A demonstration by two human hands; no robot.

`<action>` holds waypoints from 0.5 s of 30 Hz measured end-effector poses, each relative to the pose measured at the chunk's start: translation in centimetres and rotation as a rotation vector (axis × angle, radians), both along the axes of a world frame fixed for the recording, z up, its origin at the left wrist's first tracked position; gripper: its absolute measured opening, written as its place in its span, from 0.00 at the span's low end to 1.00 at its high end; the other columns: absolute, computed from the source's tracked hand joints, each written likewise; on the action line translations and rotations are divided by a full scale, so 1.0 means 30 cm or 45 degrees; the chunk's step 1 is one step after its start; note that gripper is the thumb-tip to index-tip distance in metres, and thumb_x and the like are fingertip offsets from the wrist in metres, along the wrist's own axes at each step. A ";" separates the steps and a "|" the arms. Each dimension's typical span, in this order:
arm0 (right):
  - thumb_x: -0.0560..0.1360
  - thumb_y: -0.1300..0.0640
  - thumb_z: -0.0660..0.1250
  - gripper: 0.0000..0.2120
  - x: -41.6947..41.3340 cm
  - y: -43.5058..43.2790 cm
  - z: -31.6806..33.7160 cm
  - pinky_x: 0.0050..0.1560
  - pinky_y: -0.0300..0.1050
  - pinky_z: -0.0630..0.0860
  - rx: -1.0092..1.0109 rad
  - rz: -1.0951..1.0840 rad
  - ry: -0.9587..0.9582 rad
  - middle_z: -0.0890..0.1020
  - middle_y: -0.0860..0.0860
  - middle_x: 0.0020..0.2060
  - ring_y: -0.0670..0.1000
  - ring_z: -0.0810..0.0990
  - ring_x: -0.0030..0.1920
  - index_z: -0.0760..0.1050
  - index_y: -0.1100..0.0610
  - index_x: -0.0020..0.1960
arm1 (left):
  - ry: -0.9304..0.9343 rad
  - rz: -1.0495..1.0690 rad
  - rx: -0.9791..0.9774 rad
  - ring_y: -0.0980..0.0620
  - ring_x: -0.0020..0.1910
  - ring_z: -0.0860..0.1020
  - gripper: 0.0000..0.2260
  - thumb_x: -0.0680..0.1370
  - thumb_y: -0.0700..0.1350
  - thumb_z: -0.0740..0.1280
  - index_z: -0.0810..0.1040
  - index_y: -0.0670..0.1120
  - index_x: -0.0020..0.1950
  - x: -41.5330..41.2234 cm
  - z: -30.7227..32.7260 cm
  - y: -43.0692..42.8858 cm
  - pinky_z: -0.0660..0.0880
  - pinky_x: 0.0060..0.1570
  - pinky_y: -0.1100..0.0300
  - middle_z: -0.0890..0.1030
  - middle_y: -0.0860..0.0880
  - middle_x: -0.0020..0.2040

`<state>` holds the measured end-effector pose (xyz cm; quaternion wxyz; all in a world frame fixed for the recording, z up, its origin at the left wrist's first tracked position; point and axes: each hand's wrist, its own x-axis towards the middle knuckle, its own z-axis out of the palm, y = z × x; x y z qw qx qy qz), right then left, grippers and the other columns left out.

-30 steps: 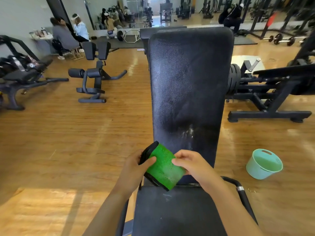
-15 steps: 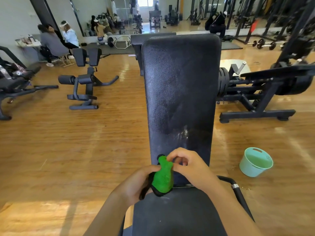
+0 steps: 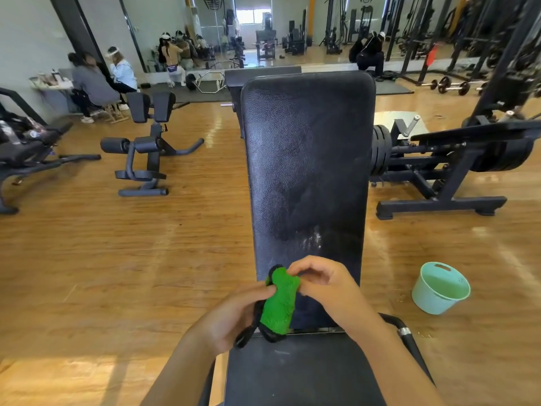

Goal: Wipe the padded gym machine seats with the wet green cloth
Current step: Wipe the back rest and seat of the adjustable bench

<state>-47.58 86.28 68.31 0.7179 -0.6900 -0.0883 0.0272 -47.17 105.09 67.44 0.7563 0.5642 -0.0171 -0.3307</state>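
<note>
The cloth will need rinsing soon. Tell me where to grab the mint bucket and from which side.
Take the mint bucket by the slot handle cut into its far rim, reaching down from above with the right hand. It stands upright and open-topped on the floor right of the bench, so the rim is probably the easiest hold.

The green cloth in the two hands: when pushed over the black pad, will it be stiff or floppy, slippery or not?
Probably floppy: the green cloth is bunched and folded between the left hand and right hand, with no fixed shape. Its fuzzy pile likely drags on the grained back pad rather than sliding. It seems light, held by a pinch.
</note>
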 end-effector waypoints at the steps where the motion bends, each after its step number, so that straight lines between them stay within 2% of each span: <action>1: 0.75 0.73 0.65 0.13 0.011 -0.001 -0.010 0.42 0.36 0.76 -0.015 -0.055 0.043 0.83 0.49 0.38 0.46 0.81 0.39 0.81 0.57 0.44 | 0.002 0.067 0.054 0.50 0.48 0.82 0.14 0.73 0.45 0.71 0.83 0.40 0.56 0.010 -0.005 -0.007 0.76 0.45 0.61 0.84 0.42 0.52; 4: 0.80 0.62 0.62 0.07 0.034 0.000 -0.044 0.42 0.39 0.78 0.019 -0.119 0.302 0.84 0.51 0.41 0.48 0.84 0.41 0.79 0.55 0.51 | -0.107 0.305 0.335 0.55 0.39 0.80 0.08 0.74 0.45 0.70 0.81 0.41 0.48 0.031 -0.007 -0.016 0.73 0.34 0.66 0.83 0.46 0.42; 6: 0.79 0.56 0.66 0.05 0.040 0.008 -0.071 0.44 0.41 0.78 -0.051 -0.081 0.403 0.85 0.52 0.43 0.48 0.84 0.42 0.77 0.54 0.53 | -0.209 0.380 0.415 0.54 0.36 0.78 0.07 0.75 0.44 0.70 0.80 0.41 0.46 0.041 -0.019 -0.015 0.70 0.31 0.66 0.81 0.48 0.37; 7: 0.77 0.57 0.68 0.05 0.043 0.015 -0.079 0.44 0.41 0.79 -0.090 -0.067 0.398 0.85 0.52 0.42 0.49 0.84 0.41 0.77 0.54 0.53 | -0.240 0.393 0.408 0.53 0.36 0.78 0.07 0.74 0.44 0.71 0.80 0.40 0.46 0.043 -0.017 -0.020 0.70 0.32 0.66 0.81 0.48 0.36; 10: 0.76 0.61 0.69 0.02 0.072 0.025 -0.077 0.40 0.43 0.80 -0.093 -0.117 0.303 0.84 0.51 0.36 0.51 0.82 0.39 0.77 0.56 0.47 | -0.286 0.357 0.336 0.51 0.41 0.80 0.13 0.70 0.45 0.76 0.81 0.39 0.48 0.060 -0.028 -0.033 0.76 0.41 0.62 0.83 0.47 0.40; 13: 0.76 0.64 0.68 0.02 0.122 0.017 -0.060 0.48 0.50 0.81 0.036 -0.061 0.290 0.84 0.55 0.39 0.53 0.83 0.42 0.79 0.61 0.49 | -0.268 0.293 0.253 0.46 0.50 0.82 0.17 0.68 0.47 0.75 0.81 0.43 0.54 0.081 -0.035 -0.030 0.76 0.53 0.47 0.84 0.43 0.50; 15: 0.77 0.63 0.68 0.04 0.156 0.013 -0.054 0.48 0.51 0.80 0.031 0.002 0.272 0.84 0.55 0.40 0.53 0.82 0.43 0.79 0.61 0.51 | -0.223 0.292 0.164 0.44 0.50 0.82 0.17 0.68 0.45 0.73 0.78 0.41 0.54 0.105 -0.048 -0.022 0.75 0.56 0.44 0.83 0.42 0.50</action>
